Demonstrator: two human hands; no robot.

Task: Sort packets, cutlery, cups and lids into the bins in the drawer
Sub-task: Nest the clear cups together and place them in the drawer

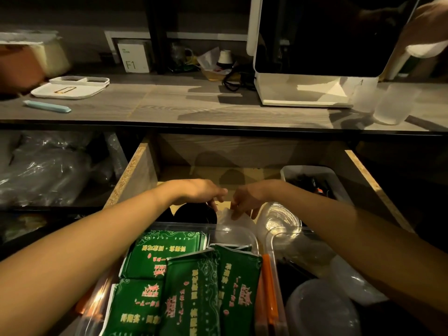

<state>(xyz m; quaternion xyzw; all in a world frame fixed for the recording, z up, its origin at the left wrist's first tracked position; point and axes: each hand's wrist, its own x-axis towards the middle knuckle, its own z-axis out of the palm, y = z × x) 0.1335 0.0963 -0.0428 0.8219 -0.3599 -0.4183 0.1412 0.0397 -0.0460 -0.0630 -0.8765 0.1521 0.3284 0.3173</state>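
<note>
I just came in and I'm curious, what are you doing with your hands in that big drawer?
A person is tidying an open drawer. Both hands reach to the back: the left hand is above some dark round things, and the right hand pinches a thin clear plastic piece. Nearer, a clear bin already holds green packets, with clear cups and lids to the right.

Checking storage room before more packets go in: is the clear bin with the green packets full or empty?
Nearly full: green packets overlap across most of the clear bin; only its far right corner shows bare.
</note>
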